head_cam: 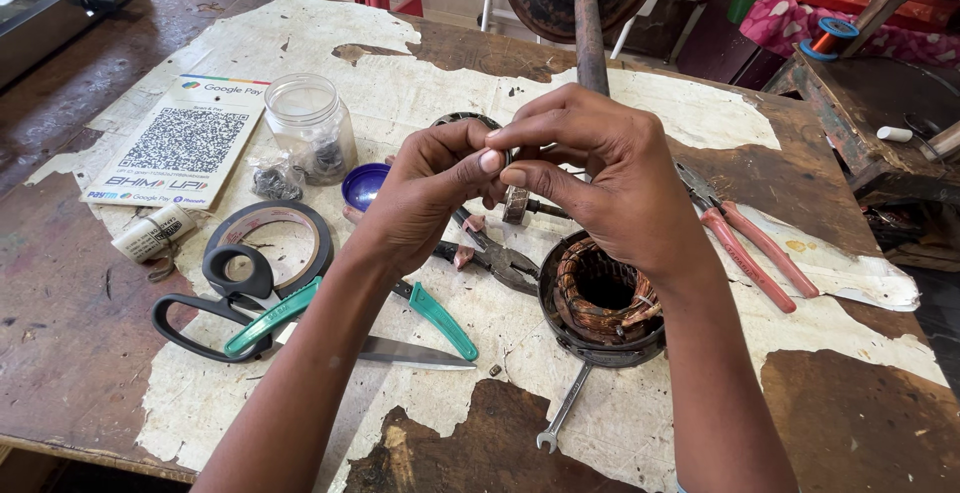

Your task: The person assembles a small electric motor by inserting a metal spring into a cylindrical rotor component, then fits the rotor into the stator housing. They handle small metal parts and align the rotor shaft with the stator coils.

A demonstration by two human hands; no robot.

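Worn wooden table (60,313), scissors (250,318), tape roll (275,238), pliers (750,243), wound copper stator (600,303), spanner (562,411)

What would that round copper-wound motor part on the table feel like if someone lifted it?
The copper-wound motor part is probably heavy for its size, given its dense coils and metal ring. It looks stiff. Lying flat, it seems unlikely to roll, though the thin wires could snag.

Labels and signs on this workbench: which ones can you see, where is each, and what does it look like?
Payment card: far left on the table, flat white rectangle with a black square code and small coloured marks.
Small roll: just below the card, white cylinder with dark print.
No screens.
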